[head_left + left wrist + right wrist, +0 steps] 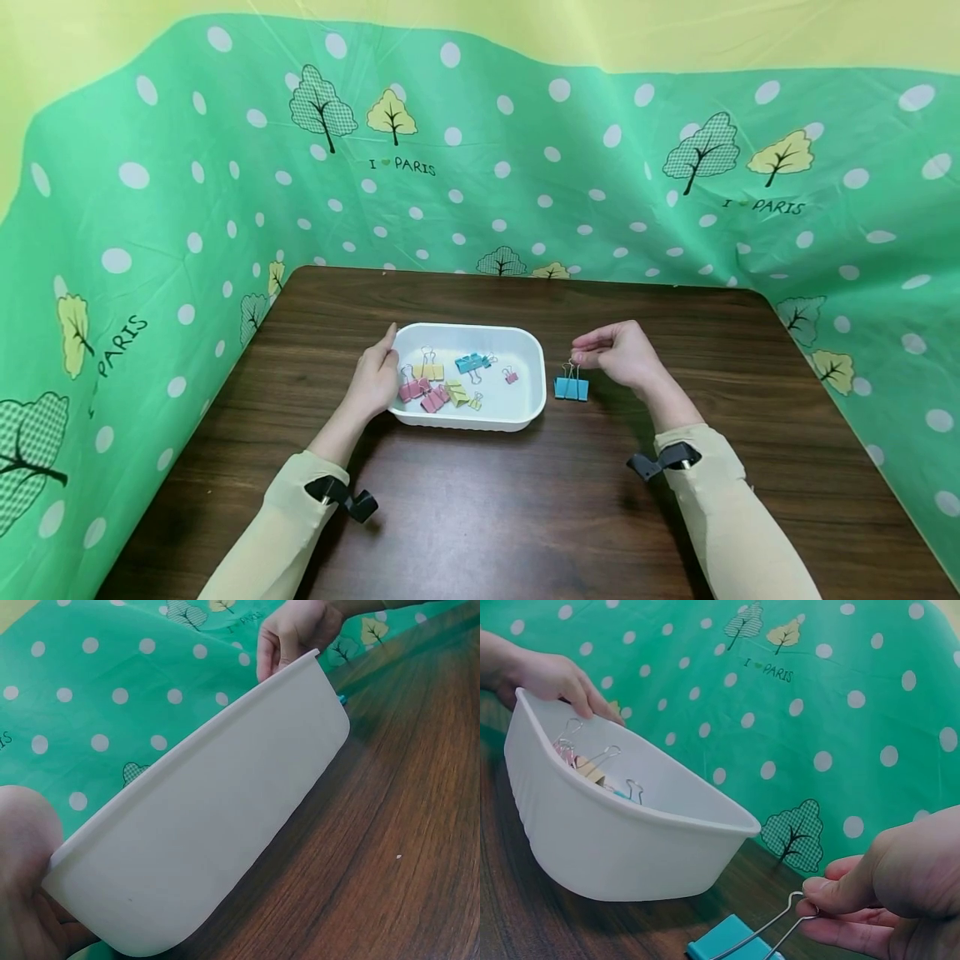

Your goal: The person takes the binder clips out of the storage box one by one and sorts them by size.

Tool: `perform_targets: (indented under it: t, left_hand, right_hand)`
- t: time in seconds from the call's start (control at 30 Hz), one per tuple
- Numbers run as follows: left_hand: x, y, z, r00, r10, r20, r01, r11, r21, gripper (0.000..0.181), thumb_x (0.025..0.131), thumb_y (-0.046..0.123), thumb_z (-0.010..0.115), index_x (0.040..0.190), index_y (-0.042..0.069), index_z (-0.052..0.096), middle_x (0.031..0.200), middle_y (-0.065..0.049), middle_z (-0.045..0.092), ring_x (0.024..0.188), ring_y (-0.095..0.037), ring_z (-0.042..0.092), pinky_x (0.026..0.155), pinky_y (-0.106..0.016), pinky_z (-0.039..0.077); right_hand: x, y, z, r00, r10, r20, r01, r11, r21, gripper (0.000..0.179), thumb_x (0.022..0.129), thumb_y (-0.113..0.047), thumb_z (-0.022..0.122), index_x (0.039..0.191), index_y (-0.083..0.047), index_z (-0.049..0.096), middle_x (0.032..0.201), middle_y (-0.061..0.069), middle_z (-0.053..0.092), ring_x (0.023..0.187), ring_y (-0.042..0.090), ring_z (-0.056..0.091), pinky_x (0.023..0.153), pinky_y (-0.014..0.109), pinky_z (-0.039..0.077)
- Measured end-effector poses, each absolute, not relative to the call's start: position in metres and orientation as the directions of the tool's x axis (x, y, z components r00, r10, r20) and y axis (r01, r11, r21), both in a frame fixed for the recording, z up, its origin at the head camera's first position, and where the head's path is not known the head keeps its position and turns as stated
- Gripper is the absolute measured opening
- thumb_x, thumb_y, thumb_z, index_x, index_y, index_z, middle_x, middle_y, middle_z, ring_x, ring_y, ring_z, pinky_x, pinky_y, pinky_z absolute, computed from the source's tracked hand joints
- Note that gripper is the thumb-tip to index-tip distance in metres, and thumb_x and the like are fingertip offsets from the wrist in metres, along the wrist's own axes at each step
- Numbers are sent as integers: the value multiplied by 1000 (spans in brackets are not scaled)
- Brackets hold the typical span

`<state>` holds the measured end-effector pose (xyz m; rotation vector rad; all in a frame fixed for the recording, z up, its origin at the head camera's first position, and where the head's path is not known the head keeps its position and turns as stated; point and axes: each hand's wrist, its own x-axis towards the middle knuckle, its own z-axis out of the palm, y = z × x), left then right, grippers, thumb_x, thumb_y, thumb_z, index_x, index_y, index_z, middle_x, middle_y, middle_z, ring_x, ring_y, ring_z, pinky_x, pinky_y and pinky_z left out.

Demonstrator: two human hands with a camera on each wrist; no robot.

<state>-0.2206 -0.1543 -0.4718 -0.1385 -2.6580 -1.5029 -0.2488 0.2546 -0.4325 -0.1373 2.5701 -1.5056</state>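
Observation:
My left hand [375, 377] grips the left end of a white plastic tray [527, 375], with the thumb over the rim and the fingers on the outside. Inside lie several binder clips: a pair of pink clips [414, 389] at the left, a yellow clip [429, 372], a teal clip [471, 362] and a tiny pink clip [511, 377]. Just right of the tray, my right hand [628, 357] pinches a large blue binder clip [572, 389] by its wire handles between thumb and fingertips. The clip's body [735, 941] hangs below those fingers, low by the tabletop.
The dark wooden table [480, 517] spreads around the tray on all sides. A green dotted cloth [495, 158] with printed trees stands behind and beside it. Black wrist mounts [341, 497] sit on both sleeves.

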Motion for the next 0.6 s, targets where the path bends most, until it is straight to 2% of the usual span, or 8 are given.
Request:
perform_targets:
  t: [0.17, 0.4, 0.6]
  left_hand:
    - [-220, -154, -472, -992, 36, 117, 119, 512, 851, 54, 109, 7, 35, 161, -6, 33, 166, -16, 36, 152, -34, 33, 126, -48, 22]
    - [-220, -154, -472, -993, 38, 111, 115, 504, 856, 53, 110, 7, 35, 162, -6, 33, 166, -16, 35, 153, -34, 32, 126, -48, 21]
    - [-220, -155, -472, -994, 36, 106, 110, 496, 861, 53, 110, 8, 35, 162, -5, 33, 167, -14, 34, 153, -33, 31, 127, -48, 21]
  right_hand:
    - [-250, 257, -428, -985, -157, -73, -14, 493, -870, 24, 94, -1, 79, 116, 8, 76, 101, 18, 78, 94, 38, 77, 91, 56, 59]
    - [-250, 257, -422, -991, -127, -48, -22, 499, -867, 28, 94, -4, 80, 119, 8, 76, 105, 18, 78, 94, 27, 77, 94, 52, 59]
    - [-250, 254, -416, -994, -107, -30, -24, 475, -880, 25, 94, -3, 80, 116, 6, 77, 104, 19, 78, 91, 23, 78, 88, 46, 62]
